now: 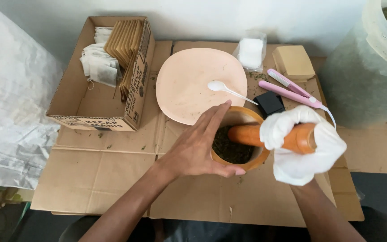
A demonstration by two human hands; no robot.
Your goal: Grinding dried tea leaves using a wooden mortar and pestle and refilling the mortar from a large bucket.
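Observation:
A wooden mortar (246, 117) with dark green dried leaves (229, 148) inside stands on flattened cardboard (113, 170). My bare left hand (198, 148) cups the mortar's left rim, fingers spread along it. My right hand (301, 143), in a white glove, grips an orange wooden pestle (249, 135) whose tip lies down in the leaves. The pestle leans to the right across the bowl's rim.
Behind the mortar lies a pale pink plate (189, 85) with a white plastic spoon (227, 89). An open cardboard box (90, 114) of paper tea bags stands at left. A pink sealer tool (290, 92), a black block (269, 103), a clear cup (251, 54) and a large tub of leaves (368, 71) stand to the right.

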